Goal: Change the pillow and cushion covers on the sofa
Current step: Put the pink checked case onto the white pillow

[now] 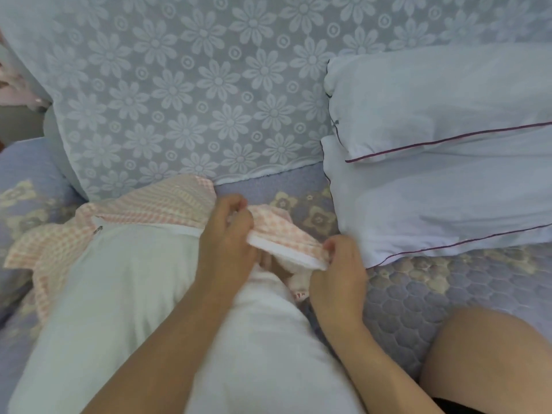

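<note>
A white pillow insert lies lengthwise on the sofa seat toward me. A pink-and-white checked cover is bunched around its far end, with a zip pull showing at the left. My left hand pinches the cover's open edge near the middle. My right hand pinches the same edge further right, where the white lining shows. Between the two hands the edge is held taut above the insert's corner.
Two white pillows with dark piping are stacked at the right against the sofa back, which wears a pale floral lace cover. The seat is quilted lilac fabric. My bare knee is at lower right.
</note>
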`<state>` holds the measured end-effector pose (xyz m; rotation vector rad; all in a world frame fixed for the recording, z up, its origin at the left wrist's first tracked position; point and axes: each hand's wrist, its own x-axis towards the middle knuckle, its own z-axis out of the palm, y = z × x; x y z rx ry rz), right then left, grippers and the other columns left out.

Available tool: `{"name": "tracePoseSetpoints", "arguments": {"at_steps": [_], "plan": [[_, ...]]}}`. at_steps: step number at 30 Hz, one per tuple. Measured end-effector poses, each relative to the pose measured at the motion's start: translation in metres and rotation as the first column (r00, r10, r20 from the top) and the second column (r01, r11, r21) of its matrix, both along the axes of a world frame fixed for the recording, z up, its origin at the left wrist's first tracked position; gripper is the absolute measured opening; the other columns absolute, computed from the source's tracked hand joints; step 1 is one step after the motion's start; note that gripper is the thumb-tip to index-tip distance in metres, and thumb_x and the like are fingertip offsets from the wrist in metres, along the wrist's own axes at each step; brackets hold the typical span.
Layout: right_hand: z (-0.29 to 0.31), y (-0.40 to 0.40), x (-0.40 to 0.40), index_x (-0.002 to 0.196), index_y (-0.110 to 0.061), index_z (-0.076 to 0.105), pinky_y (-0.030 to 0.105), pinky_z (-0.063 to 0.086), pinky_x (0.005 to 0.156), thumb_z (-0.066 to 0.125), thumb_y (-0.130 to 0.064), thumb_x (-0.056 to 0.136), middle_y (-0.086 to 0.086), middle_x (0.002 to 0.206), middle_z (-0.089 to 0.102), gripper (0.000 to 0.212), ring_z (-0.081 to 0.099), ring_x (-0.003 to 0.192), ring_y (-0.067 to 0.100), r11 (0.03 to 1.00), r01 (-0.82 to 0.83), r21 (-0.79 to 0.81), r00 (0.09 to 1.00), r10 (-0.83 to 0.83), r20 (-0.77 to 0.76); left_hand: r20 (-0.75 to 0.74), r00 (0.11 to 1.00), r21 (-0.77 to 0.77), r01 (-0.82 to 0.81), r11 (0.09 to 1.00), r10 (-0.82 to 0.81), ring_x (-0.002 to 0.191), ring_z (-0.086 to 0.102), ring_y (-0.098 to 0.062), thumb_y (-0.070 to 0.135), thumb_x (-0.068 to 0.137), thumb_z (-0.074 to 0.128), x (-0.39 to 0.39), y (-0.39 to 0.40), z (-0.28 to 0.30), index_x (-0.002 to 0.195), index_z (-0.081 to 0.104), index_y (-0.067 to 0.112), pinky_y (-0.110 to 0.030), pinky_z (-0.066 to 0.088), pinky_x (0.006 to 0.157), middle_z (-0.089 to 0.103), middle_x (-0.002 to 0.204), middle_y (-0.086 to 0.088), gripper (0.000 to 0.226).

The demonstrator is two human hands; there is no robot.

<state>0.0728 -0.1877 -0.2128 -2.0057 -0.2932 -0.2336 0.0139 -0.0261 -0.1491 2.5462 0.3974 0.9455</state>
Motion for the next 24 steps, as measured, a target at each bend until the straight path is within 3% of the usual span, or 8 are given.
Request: {"name": "tracePoseSetpoints", "arguments": {"at_steps": [2, 4, 9, 12, 16, 21, 22, 24], "plan": [[0.006, -0.001, 0.01, 0.102, -0.02, 0.057, 0.032, 0.049, 0.083, 0.042, 0.017, 0.067, -0.002, 0.104, 0.06, 0.053, 0.057, 0.096, 0.017, 0.976, -0.019, 0.215, 0.957, 0.08, -0.278, -0.27, 0.948, 0.133, 0.211, 0.968, -0.169, 0.092, 0.062, -0.021, 0.018, 0.079, 0.054, -0.022, 0.003, -0.013, 0.095, 0.057, 0.027, -0.03, 0.051, 0.074, 0.058, 0.107, 0.012, 0.018], [0.016, 0.002, 0.008, 0.103, -0.022, 0.065, 0.032, 0.054, 0.09, 0.036, 0.018, 0.072, -0.001, 0.106, 0.068, 0.059, 0.064, 0.103, 0.019, 0.891, -0.141, 0.432, 0.848, 0.333, -0.411, -0.45, 0.873, -0.029, 0.195, 0.98, -0.188, 0.076, 0.062, -0.019, 0.026, 0.078, 0.058, -0.033, 0.007, -0.012, 0.088, 0.054, 0.032, -0.036, 0.049, 0.065, 0.062, 0.081, 0.01, 0.013], [0.021, -0.003, 0.019, 0.09, -0.009, 0.071, 0.034, 0.042, 0.067, 0.059, -0.024, 0.092, -0.003, 0.081, 0.065, 0.018, 0.056, 0.077, 0.016, 0.784, -0.526, 0.33, 0.597, 0.616, -0.514, -0.234, 0.954, -0.532, 0.034, 0.846, -0.185, 0.06, 0.043, -0.012, 0.02, 0.068, 0.06, -0.009, 0.017, 0.024, 0.071, 0.049, 0.019, -0.033, 0.032, 0.059, 0.048, 0.062, 0.003, 0.011], [0.019, 0.001, 0.02, 0.099, 0.006, 0.061, 0.039, 0.034, 0.071, 0.068, -0.053, 0.077, 0.009, 0.084, 0.055, 0.063, 0.048, 0.079, 0.021, 0.74, -0.485, 0.467, 0.53, 0.673, -0.516, -0.26, 0.953, -0.613, -0.04, 0.789, -0.154, 0.067, 0.05, -0.016, 0.022, 0.08, 0.063, 0.008, 0.017, 0.034, 0.076, 0.051, 0.02, -0.033, 0.037, 0.063, 0.056, 0.07, 0.0, 0.013], [0.024, -0.005, 0.025, 0.108, -0.002, 0.07, 0.035, 0.053, 0.076, 0.079, -0.014, 0.078, 0.015, 0.099, 0.073, 0.033, 0.067, 0.087, 0.027, 0.575, -0.381, 0.724, 0.362, 0.813, -0.455, -0.495, 0.829, -0.629, -0.136, 0.766, -0.26, 0.071, 0.06, -0.013, 0.021, 0.094, 0.063, 0.01, 0.019, 0.04, 0.086, 0.073, 0.019, -0.028, 0.043, 0.066, 0.067, 0.075, 0.002, 0.013], [0.02, 0.004, 0.028, 0.09, -0.023, 0.067, 0.02, 0.05, 0.066, 0.067, -0.007, 0.084, -0.004, 0.085, 0.07, 0.016, 0.062, 0.079, 0.011, 0.872, -0.352, 0.34, 0.693, 0.487, -0.532, -0.861, 0.368, -0.369, 0.025, 0.929, -0.352, 0.079, 0.071, -0.014, 0.057, 0.078, 0.078, 0.011, 0.021, 0.057, 0.1, 0.072, 0.022, -0.032, 0.055, 0.074, 0.076, 0.088, 0.0, 0.041], [0.019, 0.004, 0.029, 0.095, -0.023, 0.066, 0.024, 0.052, 0.073, 0.062, -0.009, 0.088, -0.003, 0.093, 0.07, 0.016, 0.063, 0.086, 0.013, 0.887, -0.318, 0.333, 0.71, 0.456, -0.536, -0.887, 0.345, -0.296, 0.079, 0.952, -0.305, 0.082, 0.072, -0.018, 0.055, 0.076, 0.08, 0.012, 0.017, 0.052, 0.099, 0.071, 0.023, -0.037, 0.058, 0.078, 0.075, 0.087, -0.001, 0.04], [0.019, 0.003, 0.03, 0.103, -0.026, 0.068, 0.034, 0.053, 0.085, 0.056, -0.014, 0.093, -0.004, 0.101, 0.071, 0.02, 0.065, 0.095, 0.015, 0.886, -0.348, 0.306, 0.701, 0.463, -0.543, -0.852, 0.482, -0.175, 0.109, 0.979, -0.206, 0.08, 0.069, -0.021, 0.041, 0.086, 0.073, 0.014, 0.012, 0.039, 0.092, 0.072, 0.022, -0.036, 0.054, 0.075, 0.069, 0.079, 0.002, 0.02]]}}
